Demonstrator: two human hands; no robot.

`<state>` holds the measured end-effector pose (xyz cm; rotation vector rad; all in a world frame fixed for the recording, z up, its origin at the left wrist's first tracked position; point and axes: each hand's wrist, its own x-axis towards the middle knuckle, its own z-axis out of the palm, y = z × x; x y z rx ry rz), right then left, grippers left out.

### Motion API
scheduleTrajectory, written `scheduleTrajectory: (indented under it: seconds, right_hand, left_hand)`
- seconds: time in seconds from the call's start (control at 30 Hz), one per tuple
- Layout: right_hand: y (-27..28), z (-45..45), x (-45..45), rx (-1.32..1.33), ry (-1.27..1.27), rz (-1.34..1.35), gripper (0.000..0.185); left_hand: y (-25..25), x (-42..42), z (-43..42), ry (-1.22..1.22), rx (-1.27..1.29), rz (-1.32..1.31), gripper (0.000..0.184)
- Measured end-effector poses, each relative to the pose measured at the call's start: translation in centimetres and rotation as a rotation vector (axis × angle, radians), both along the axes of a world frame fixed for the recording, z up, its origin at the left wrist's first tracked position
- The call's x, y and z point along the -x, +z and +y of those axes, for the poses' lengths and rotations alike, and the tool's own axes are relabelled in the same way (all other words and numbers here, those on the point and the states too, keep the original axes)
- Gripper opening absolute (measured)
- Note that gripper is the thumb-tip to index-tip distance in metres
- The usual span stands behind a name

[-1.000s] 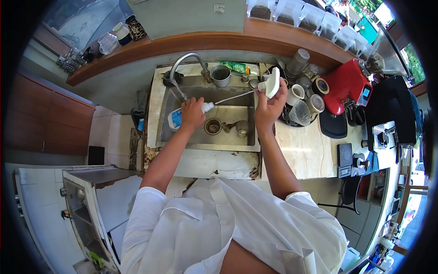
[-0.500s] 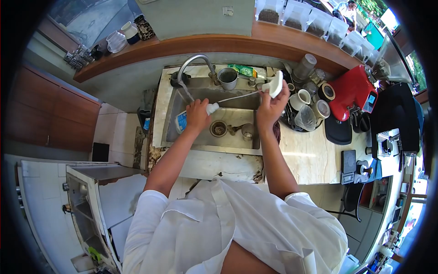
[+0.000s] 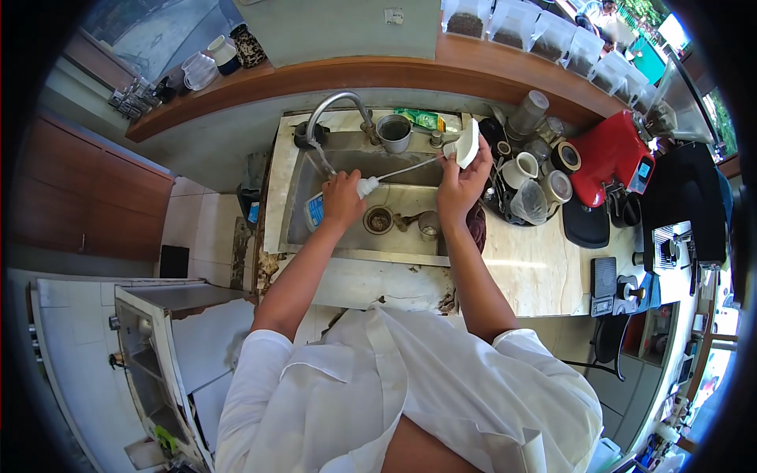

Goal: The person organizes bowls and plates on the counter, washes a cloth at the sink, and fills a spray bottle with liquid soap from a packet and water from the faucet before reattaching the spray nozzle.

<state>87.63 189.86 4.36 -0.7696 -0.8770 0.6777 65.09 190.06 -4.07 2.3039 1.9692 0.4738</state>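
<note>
My left hand [image 3: 344,200] is closed round a white bottle with a blue label [image 3: 315,211], tilted in the left part of the sink [image 3: 355,251]. Its neck points right. My right hand [image 3: 464,183] grips a white spray head [image 3: 467,145] above the sink's right edge. A thin pale tube [image 3: 410,167] runs from the spray head down toward the bottle's mouth. Water runs from the curved faucet [image 3: 337,96] behind my left hand. A clear cup [image 3: 428,224] lies in the sink beside the drain [image 3: 378,220].
A metal cup [image 3: 394,134] and a green packet [image 3: 422,119] stand behind the sink. To the right are a tray of jugs and jars [image 3: 520,171], a red machine [image 3: 607,158] and a black scale [image 3: 603,285]. A person [image 3: 603,17] is outside at the top right.
The view has shifted, so the sink sits slightly further right. My right hand has turned the spray head a little. Both hands keep their hold.
</note>
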Motion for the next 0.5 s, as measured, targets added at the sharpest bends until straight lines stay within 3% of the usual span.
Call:
scheduleTrajectory:
  seconds: [0.17, 0.2, 0.27, 0.3, 0.43, 0.5]
  right_hand:
    - [-1.5, 0.1, 2.1, 0.034, 0.077, -0.105, 0.064]
    - [-2.8, 0.5, 2.7, 0.029, 0.104, -0.2, 0.058]
    - [-2.9, 0.6, 4.1, 0.062, 0.169, -0.157, 0.057]
    - [-2.8, 0.6, 4.4, 0.108, 0.215, 0.016, 0.057]
    - [-0.9, 1.2, 1.9, 0.096, -0.03, 0.096, 0.053]
    - [-0.6, 1.1, -0.5, 0.057, -0.11, 0.104, 0.052]
  left_hand:
    - [0.0, -0.4, -0.1, -0.032, -0.059, -0.04, 0.037]
    - [0.1, -0.6, -0.2, -0.034, -0.059, -0.041, 0.037]
    - [0.7, -0.8, -0.2, -0.039, -0.096, -0.068, 0.036]
    - [0.6, -0.5, 0.1, -0.036, -0.1, -0.066, 0.036]
    - [-5.6, 3.4, 3.5, 0.088, -0.077, -0.42, 0.044]
    - [-4.6, 4.5, 4.1, 0.274, 0.013, -0.678, 0.05]
